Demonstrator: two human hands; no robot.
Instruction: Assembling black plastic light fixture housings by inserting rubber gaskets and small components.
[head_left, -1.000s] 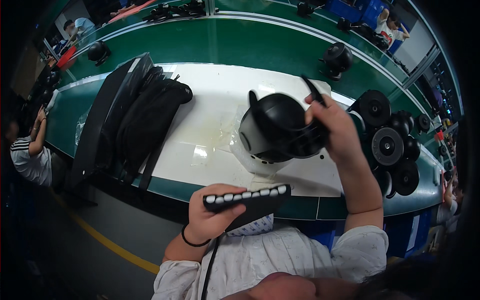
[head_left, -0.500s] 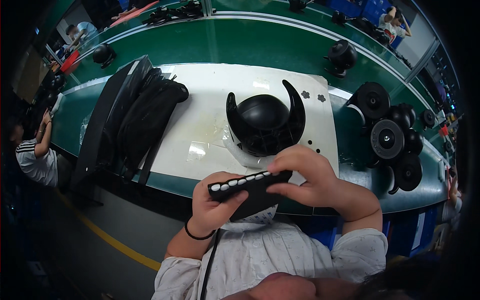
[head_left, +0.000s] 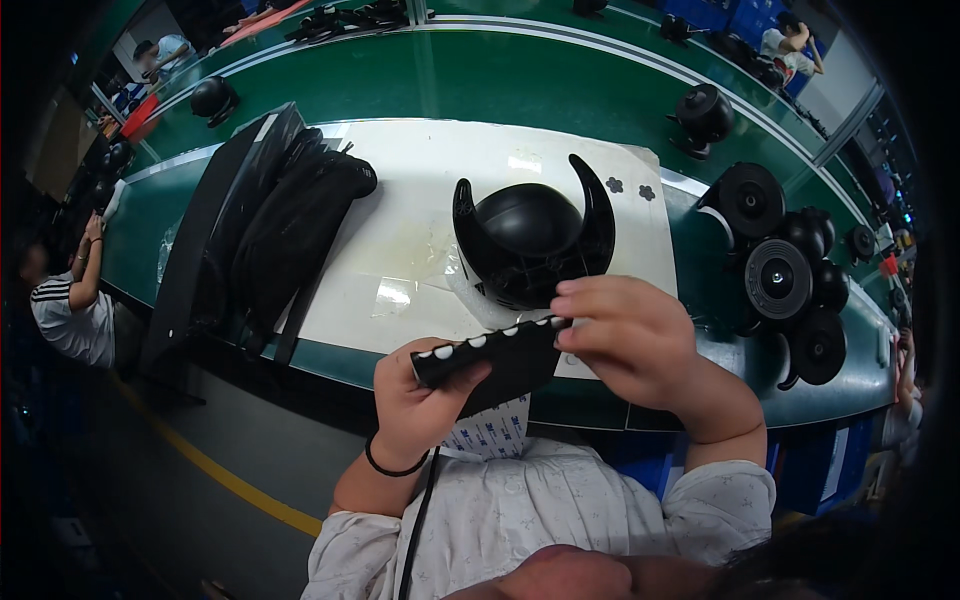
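A black sheet [head_left: 510,375] with white oval pieces along its upper edge is held in front of my body. My left hand [head_left: 415,395] is closed round its left end, thumb lying on the near face. My right hand [head_left: 635,340] has its fingers closed at the sheet's right end; whether a small piece is between the fingertips is hidden. Below the sheet hangs white paper [head_left: 490,428] with blue print. Just beyond stands a glossy black rounded housing [head_left: 530,220] with two curved horn-like arms, on a white foam wrap [head_left: 478,308].
A white mat [head_left: 400,230] covers the green bench. Left on it lie a black box [head_left: 200,235] and a black fabric bag [head_left: 300,225]. Several round black speaker-like units [head_left: 778,280] cluster at right. Flower-shaped dark pads [head_left: 615,186] lie at the mat's far right. Other people work around.
The black sheet has tilted, its right end rising. My right hand has moved up and slightly right. The white ovals look fewer and farther apart, and more of the printed paper shows.
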